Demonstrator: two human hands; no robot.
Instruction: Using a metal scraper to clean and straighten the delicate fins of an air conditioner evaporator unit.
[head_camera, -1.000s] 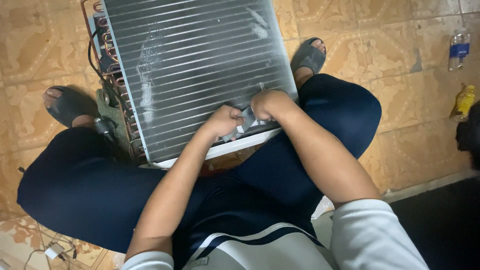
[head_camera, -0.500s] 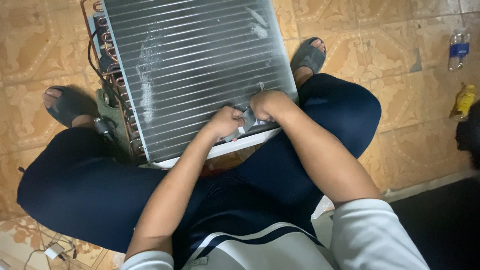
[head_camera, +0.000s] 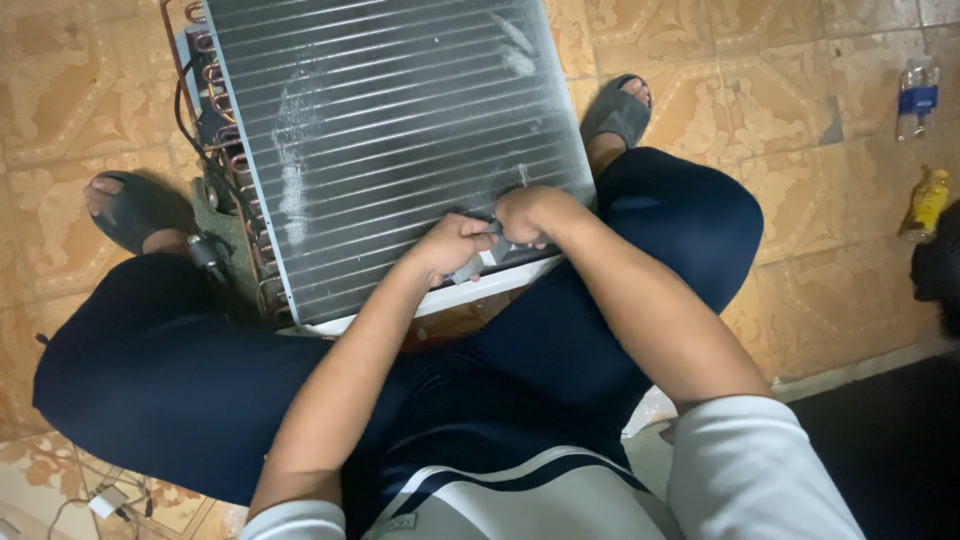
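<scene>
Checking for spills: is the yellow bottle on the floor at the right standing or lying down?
Lying down, it seems: the yellow bottle stretches along the tiled floor, cap end pointing away. Whether it is full, I cannot tell.

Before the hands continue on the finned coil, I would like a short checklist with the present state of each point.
1. Left hand on the small grey tool: ok.
2. Right hand closed at the same spot: ok, though what it grips is hidden.
3. Finned coil braced between the knees: ok.
4. Fins undamaged: not ok, whitish scuffed patches show.
5. Copper tube bends at the side kept apart from both hands: ok.
6. Tool tip seated in the fins: cannot tell.
</scene>
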